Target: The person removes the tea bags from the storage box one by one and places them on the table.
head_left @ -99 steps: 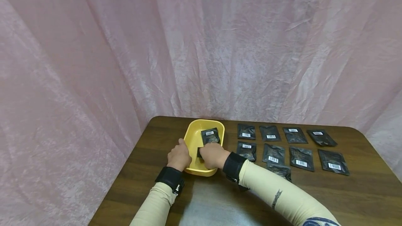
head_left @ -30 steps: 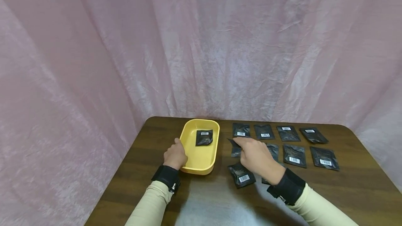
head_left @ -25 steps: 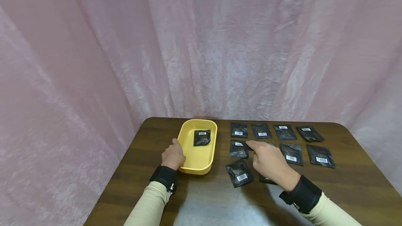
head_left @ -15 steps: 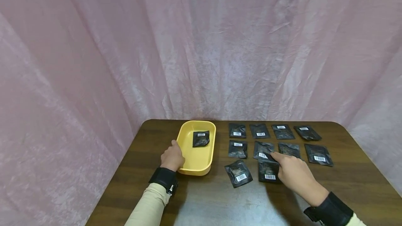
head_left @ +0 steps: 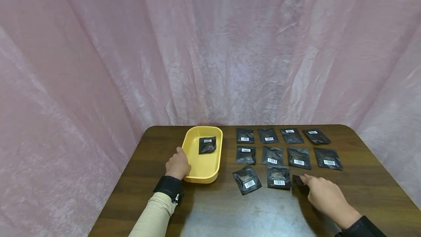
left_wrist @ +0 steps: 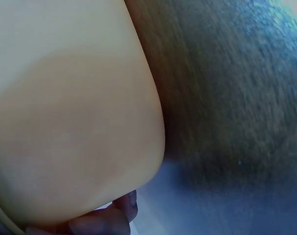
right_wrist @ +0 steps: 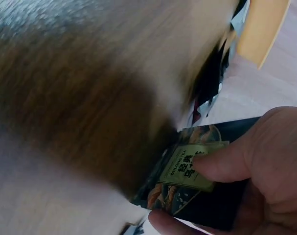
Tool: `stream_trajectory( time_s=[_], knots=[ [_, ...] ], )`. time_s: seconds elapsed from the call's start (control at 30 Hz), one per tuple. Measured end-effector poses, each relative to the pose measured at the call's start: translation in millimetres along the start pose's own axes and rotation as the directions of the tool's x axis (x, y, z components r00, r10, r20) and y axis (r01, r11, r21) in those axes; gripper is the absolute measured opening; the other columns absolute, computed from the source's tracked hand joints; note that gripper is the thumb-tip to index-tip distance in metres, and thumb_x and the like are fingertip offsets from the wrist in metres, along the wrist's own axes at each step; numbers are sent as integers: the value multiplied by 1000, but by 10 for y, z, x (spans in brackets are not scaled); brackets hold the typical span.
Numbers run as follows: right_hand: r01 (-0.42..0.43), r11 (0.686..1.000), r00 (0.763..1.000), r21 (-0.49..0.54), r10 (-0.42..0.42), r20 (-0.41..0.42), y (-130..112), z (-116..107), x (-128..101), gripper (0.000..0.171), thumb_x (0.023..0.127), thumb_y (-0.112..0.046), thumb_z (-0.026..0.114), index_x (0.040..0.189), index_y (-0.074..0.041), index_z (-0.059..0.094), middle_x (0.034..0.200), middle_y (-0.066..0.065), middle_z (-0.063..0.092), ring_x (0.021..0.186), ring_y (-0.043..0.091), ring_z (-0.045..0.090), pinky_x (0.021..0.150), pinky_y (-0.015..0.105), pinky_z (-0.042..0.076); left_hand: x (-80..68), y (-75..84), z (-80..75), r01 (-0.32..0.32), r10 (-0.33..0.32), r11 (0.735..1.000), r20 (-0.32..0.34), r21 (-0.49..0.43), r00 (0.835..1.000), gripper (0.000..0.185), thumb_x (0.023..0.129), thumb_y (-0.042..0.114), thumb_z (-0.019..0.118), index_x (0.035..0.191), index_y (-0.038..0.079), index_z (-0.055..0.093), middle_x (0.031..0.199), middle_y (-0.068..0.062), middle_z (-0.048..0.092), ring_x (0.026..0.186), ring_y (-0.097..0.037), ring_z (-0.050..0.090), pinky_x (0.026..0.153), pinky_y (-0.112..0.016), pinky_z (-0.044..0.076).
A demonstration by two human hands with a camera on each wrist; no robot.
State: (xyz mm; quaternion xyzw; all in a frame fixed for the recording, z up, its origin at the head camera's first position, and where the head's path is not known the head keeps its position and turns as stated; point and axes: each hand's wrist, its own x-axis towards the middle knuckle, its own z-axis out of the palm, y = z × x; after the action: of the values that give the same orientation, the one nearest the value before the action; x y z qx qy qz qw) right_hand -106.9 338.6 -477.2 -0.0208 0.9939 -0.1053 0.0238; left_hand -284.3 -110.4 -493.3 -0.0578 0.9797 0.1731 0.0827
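Observation:
My left hand [head_left: 178, 164] grips the left rim of a yellow plastic tray [head_left: 203, 170]. In the left wrist view, fingertips [left_wrist: 124, 208] show at the edge of the tray wall. Inside the tray lies one black tea packet [head_left: 207, 145] with a white barcode label. At the front right, my right hand [head_left: 325, 195] pinches another black tea packet [right_wrist: 197, 171] between thumb and fingers. The right wrist view shows its gold label reading oolong tea, and its lower edge is close over the table. To its left lies a flat tea packet [head_left: 279, 177].
More black tea packets lie in rows on the wooden table [head_left: 378, 189], including a back-row packet [head_left: 245, 135], a middle-row packet [head_left: 328, 158] and a tilted front packet [head_left: 246, 180]. A pink curtain [head_left: 210, 54] hangs behind the table's far edge.
My right hand has left the tray and swung rightward with a tea packet, past the front row. One packet now lies tilted at the front left. My left hand stays at the tray.

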Motion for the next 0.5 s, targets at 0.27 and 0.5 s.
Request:
stream_trajectory(
  time_s=[0.27,0.5],
  knots=[
    [74,995,996,-72,-70,60,106,87,91,43,92,-1,67,134,5,69,139,35,66,116,53,70,82,56,60,-29,-3,-2,-5,5,1000,-11,-11,1000,55,89,14,76,130,-2,43,99,-21,66,84,-34,65,80,-53,55],
    [115,993,988,-21,-112,103,200,78,113,78,95,-58,71,142,5,64,151,38,55,132,55,61,103,71,48,-40,2,-8,-11,11,1000,-20,-7,1000,55,88,14,77,129,-2,43,99,-22,66,86,-36,66,81,-54,55]
  ],
)
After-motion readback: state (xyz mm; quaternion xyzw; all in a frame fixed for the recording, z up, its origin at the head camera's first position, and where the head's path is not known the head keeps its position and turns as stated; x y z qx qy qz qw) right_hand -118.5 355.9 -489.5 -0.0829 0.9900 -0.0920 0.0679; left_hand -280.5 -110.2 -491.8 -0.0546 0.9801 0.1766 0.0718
